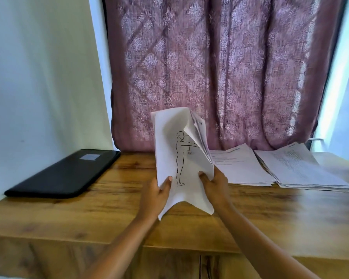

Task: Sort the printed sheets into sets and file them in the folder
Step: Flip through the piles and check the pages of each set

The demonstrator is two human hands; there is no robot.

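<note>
2 bare hands and 2 bare forearms are shown.
The left hand (157,191) and the right hand (216,185) are seen uncovered; the left forearm (125,238) and the right forearm (260,242) are seen bare to the lower edge of the view. A short nail is seen on the left thumb (169,178).

Print on middle stack (242,168) and right stack (298,168): too blurred to read. Label on folder (65,174) illegible. Fingers of left hand (156,190) and right hand (216,183) hidden behind held sheets (169,141).

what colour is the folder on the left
Black, with a small pale label; the head view shows the folder.
</note>
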